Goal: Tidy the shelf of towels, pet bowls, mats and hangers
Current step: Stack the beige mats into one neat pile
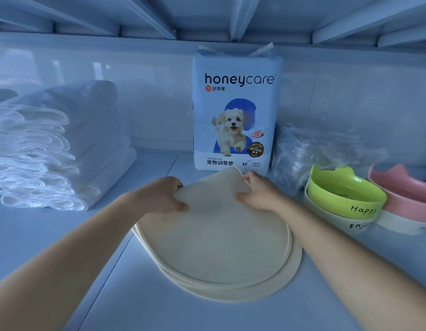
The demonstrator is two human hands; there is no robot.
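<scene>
White shelf board (63,235) w/ a seam running front-to-back at 7 o'clock. Glossy white back wall (159,103) behind. Ribbed underside of upper shelf (207,17) overhead at 12. Light is dim, bluish.

Counts:
- 1 stack of folded white towels (52,149) at 9 o'clock; layers too blurred to count.
- 1 honeycare pad pack (235,111) upright at 12, against the back wall.
- 1 crumpled clear plastic bag (309,149) at 2; contents can't tell.
- 4 bowls at 3, in 2 nested pairs: green bowl (345,192) sits in a white bowl (338,223), pink bowl (403,185) sits in a 2nd white bowl (403,223) just beside.
- Cream mats at centre, stacked flat; 3 edges show at 5 o'clock, so approx. 3.

Left hand (159,194) grips the top mat (214,223) at its far-left edge, fingers & thumb curled on it. Right hand (257,189) pinches the far-right edge. Mat's far end is lifted & curled, just in front of the pack's base; its near end lies on the lower mats (295,259).
</scene>
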